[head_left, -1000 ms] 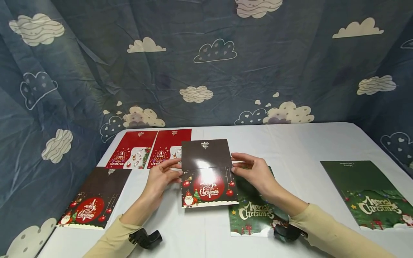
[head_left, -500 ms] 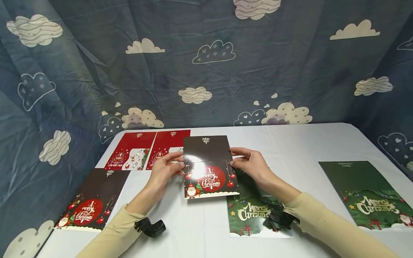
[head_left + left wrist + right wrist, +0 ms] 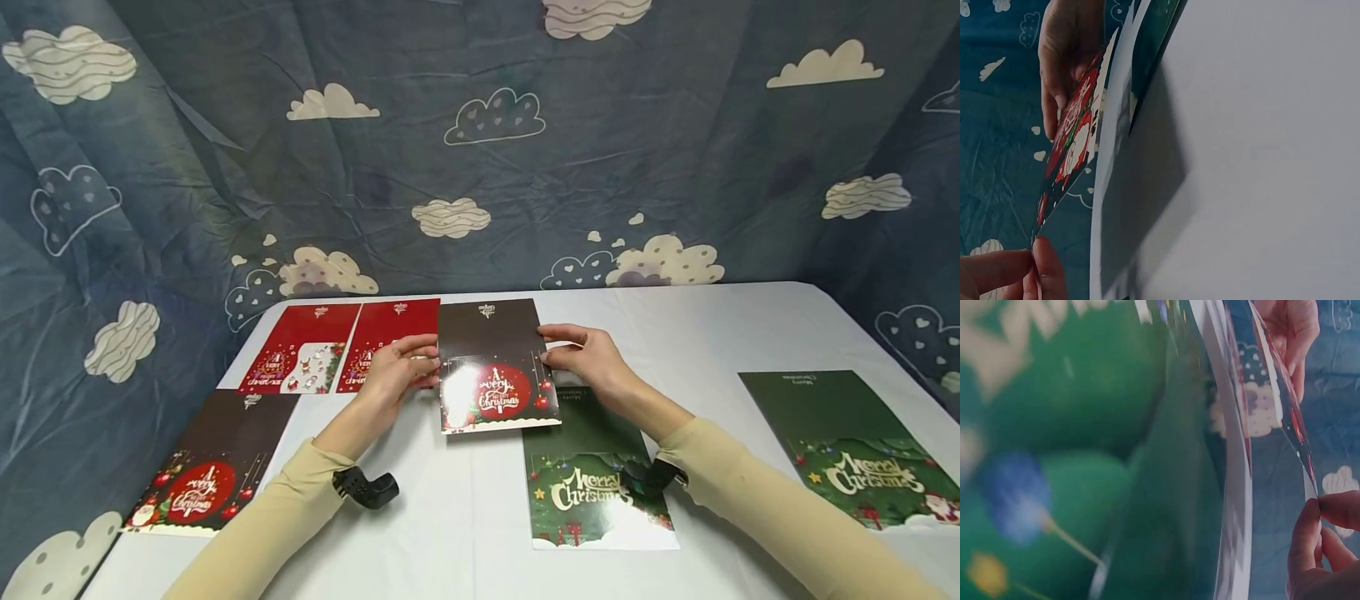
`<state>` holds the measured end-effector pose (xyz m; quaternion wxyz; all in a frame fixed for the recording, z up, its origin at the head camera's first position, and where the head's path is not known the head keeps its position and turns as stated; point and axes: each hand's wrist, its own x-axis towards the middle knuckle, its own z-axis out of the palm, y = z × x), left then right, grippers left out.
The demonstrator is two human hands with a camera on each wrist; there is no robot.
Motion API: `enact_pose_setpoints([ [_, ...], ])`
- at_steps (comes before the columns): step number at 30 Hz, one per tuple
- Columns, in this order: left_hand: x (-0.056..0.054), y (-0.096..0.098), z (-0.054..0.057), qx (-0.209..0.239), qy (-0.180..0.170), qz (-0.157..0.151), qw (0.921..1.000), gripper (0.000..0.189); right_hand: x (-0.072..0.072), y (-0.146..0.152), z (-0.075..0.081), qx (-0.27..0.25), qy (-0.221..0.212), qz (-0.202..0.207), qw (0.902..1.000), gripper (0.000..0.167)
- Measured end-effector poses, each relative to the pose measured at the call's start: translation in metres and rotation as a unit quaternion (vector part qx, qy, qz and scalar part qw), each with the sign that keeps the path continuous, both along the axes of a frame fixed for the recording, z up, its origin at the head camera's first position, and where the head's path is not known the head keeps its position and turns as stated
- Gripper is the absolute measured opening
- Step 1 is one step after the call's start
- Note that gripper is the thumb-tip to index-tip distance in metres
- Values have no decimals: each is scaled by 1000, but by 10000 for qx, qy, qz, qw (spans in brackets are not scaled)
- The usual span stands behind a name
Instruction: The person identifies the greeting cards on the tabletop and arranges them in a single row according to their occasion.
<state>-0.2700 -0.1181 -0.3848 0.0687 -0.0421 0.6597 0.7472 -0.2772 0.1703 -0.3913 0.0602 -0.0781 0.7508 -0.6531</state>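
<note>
A dark brown Christmas card, unfolded, with a red circle and white lettering, is held off the white table. My left hand pinches its left edge between thumb and fingers. On the opposite edge, my right hand pinches it the same way. Both wrist views show the card from the side, lifted above the surface with a shadow beneath. Below my right forearm lies a green Merry Christmas card, partly covered by the wrist and the held card.
Two red cards lie side by side at the back left. Another brown card lies at the left edge, and a second green card at the right. A cloud-patterned cloth hangs behind the white table.
Both hands have moved the brown card away from me and slightly to the right, uncovering more of the green card below. The cards on the table stay put.
</note>
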Motion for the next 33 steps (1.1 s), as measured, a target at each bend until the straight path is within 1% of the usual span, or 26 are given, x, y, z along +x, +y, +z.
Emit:
enact_pose_setpoints([
  [7,-24,3,-2,36,-255,-98,9996,42,-19,2,-2,341,-221,15,9992,47],
  [12,-41,6,-1,-222,-412,-152,9988,42,-37,3,-2,182,-472,148,9986,47],
  [16,-52,5,-1,-468,-547,-264,9971,41,-50,1,-2,100,-714,136,9973,46],
  [20,-61,5,-4,-555,-638,-294,9960,42,-59,1,-2,229,-776,204,9965,46],
  [24,-70,5,-8,-516,-659,-235,9962,43,-66,0,-5,537,-615,311,9962,46],
  [26,-74,4,-10,-504,-658,-231,9963,42,-70,-2,-6,696,-515,300,9958,46],
  [29,-79,3,-13,-531,-667,-200,9962,41,-75,-4,-11,752,-483,267,9956,45],
  [33,-82,3,-15,-745,-572,-84,9955,38,-80,-8,-15,680,-560,139,9960,44],
])
